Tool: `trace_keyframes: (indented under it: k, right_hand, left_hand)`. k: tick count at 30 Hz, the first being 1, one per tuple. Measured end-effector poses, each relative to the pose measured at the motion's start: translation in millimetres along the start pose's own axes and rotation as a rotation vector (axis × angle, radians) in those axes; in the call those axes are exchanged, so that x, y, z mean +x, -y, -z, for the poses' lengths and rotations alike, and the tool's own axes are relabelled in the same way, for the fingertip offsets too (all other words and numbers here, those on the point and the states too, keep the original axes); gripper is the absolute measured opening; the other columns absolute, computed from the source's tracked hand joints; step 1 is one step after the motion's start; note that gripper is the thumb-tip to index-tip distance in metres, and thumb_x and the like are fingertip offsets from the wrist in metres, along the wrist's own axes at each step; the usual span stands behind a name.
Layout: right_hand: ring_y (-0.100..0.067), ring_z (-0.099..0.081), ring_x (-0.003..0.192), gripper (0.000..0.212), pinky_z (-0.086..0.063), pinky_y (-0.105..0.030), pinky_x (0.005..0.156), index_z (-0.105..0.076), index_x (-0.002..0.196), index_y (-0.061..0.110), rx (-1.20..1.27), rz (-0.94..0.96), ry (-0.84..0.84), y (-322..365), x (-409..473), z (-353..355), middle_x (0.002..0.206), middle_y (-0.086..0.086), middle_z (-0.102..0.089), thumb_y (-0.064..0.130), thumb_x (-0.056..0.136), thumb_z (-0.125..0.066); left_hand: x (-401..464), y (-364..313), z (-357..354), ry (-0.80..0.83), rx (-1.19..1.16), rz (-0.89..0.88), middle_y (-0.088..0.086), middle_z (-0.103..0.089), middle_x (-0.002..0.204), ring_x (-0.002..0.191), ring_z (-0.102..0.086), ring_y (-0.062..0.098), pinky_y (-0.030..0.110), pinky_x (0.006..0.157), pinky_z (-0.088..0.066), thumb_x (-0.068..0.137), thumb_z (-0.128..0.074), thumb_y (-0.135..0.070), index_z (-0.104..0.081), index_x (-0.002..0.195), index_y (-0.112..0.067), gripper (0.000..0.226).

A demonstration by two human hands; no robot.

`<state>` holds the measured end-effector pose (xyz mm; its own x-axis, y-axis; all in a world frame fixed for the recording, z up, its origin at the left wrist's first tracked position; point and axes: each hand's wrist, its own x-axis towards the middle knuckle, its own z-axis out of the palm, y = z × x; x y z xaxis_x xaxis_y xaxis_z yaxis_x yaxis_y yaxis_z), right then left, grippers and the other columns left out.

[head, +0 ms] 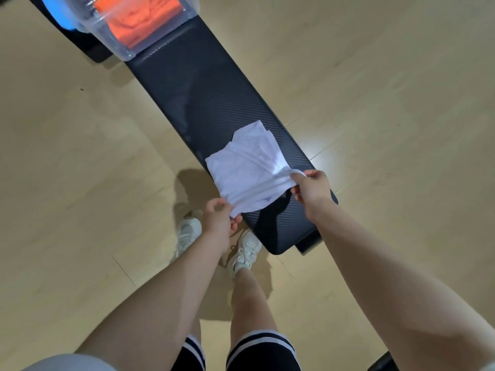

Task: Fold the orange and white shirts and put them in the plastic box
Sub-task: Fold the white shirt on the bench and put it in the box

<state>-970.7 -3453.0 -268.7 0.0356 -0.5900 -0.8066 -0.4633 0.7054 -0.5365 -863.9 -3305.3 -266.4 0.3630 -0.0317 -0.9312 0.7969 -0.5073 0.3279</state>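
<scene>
Floor: a pale wooden floor (67, 156) fills most of the picture.
Blue thing: something round and bright blue (63, 16) shows at the upper left, just beside the box. I cannot tell what it is.
Clear plastic box: a see-through plastic box (112, 38) sits at the far end of the bench, in the upper left of the frame.
Orange shirt: a bright orange folded shirt (134, 22) lies inside the clear box.
Bench: a long dark padded bench with a woven pattern (192, 97) runs from the upper left down to the lower middle.
Shoes: two white sneakers (246, 250) stand on the floor at the near end of the bench, in the lower middle.
Left hand: the left hand (218, 220) pinches the near corner of the white shirt, with fingers curled around the cloth.
White shirt: a white cloth shirt, partly folded and wrinkly (249, 167), lies on the near part of the bench, in the middle of the frame. Its near edge is lifted by both hands.
Right hand: the right hand (312, 188) grips the right corner of the white shirt, fingers curled on the cloth.
Shorts: black shorts with white stripes (262, 349) show at the bottom middle.
</scene>
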Motion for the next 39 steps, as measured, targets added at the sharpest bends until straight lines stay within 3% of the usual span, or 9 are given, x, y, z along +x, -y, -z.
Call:
trace_keyframes:
  k: [4,9,15,23,27,30,33,37,39]
  right_hand:
    - [-0.018,-0.054,0.050,0.023,-0.043,-0.025,0.050,-0.041,0.106,0.021,-0.058,0.109,-0.029,32,6,-20,0.076,-0.004,-0.056,0.008,0.088,-0.041]
    - [-0.021,-0.056,0.052,0.020,-0.037,-0.022,0.047,-0.054,0.075,0.017,-0.145,0.157,0.050,54,22,-46,0.063,-0.005,-0.056,0.010,0.087,-0.039]
    - [-0.018,-0.056,0.062,0.012,-0.042,-0.026,0.055,-0.056,0.089,0.018,-0.335,0.126,0.174,69,52,-67,0.074,-0.004,-0.065,0.009,0.082,-0.053]
    - [-0.023,-0.059,0.060,0.021,-0.057,-0.048,0.073,-0.060,0.083,0.000,-0.355,0.329,-0.102,56,95,-108,0.063,-0.007,-0.067,0.016,0.079,-0.047]
    - [-0.023,-0.061,0.073,0.027,-0.053,-0.034,0.072,-0.050,0.114,0.015,-0.223,0.394,-0.116,47,90,-113,0.070,0.001,-0.062,0.024,0.091,-0.042]
    - [-0.012,-0.051,0.086,0.030,-0.038,-0.021,0.073,-0.049,0.122,0.009,-0.372,0.675,-0.130,32,63,-105,0.096,-0.003,-0.062,0.020,0.097,-0.036]
    - [-0.020,-0.043,0.119,0.041,-0.032,-0.035,0.105,-0.049,0.124,0.000,-0.679,1.127,-0.045,4,49,-100,0.127,-0.016,-0.056,0.027,0.098,-0.032]
    - [-0.024,-0.029,0.139,0.056,-0.016,-0.037,0.116,-0.033,0.141,0.007,-1.172,1.375,0.230,-32,57,-109,0.147,-0.012,-0.040,0.041,0.099,-0.024]
    - [-0.023,-0.031,0.140,0.060,-0.019,-0.038,0.115,-0.034,0.143,0.008,-1.319,1.378,0.259,-35,69,-115,0.150,-0.009,-0.037,0.046,0.098,-0.020]
  left_hand:
    - [7,-31,8,0.259,0.039,-0.032,0.003,-0.063,0.089,0.077,-0.060,0.015,0.023,0.066,-0.044,0.091,-0.045,-0.010,-0.062,0.102,-0.020,0.022]
    - [32,-59,18,0.388,0.450,-0.236,-0.001,-0.044,0.074,0.065,-0.039,0.013,0.021,0.061,-0.034,0.083,-0.056,0.005,-0.060,0.097,-0.017,0.026]
    - [64,-80,16,0.225,0.517,-0.437,-0.002,-0.037,0.057,0.050,-0.036,0.009,0.009,0.042,-0.030,0.094,-0.050,-0.016,-0.046,0.073,-0.007,0.023]
    - [119,-97,17,0.191,0.492,-0.374,0.003,-0.041,0.060,0.056,-0.039,0.015,0.026,0.058,-0.037,0.096,-0.042,-0.025,-0.043,0.066,-0.011,0.033]
    - [125,-97,11,0.042,0.676,-0.518,0.008,-0.056,0.091,0.084,-0.054,0.023,0.031,0.071,-0.042,0.093,-0.046,-0.023,-0.052,0.105,-0.007,0.021]
    - [115,-93,7,-0.146,1.063,-1.060,0.012,-0.046,0.132,0.113,-0.049,0.028,0.036,0.092,-0.042,0.084,-0.052,-0.005,-0.039,0.132,-0.006,0.050]
    - [112,-75,0,0.041,1.426,-1.408,0.015,-0.040,0.144,0.130,-0.035,0.029,0.038,0.106,-0.025,0.083,-0.040,-0.019,-0.037,0.134,-0.003,0.053]
    - [129,-61,3,0.098,1.650,-1.094,0.011,0.006,0.158,0.144,0.012,0.017,0.027,0.112,0.022,0.091,-0.017,-0.034,0.001,0.149,-0.010,0.065]
    - [141,-59,4,0.067,1.686,-1.106,0.015,0.002,0.158,0.145,0.007,0.021,0.028,0.111,0.023,0.093,-0.024,-0.036,0.003,0.148,-0.009,0.066]
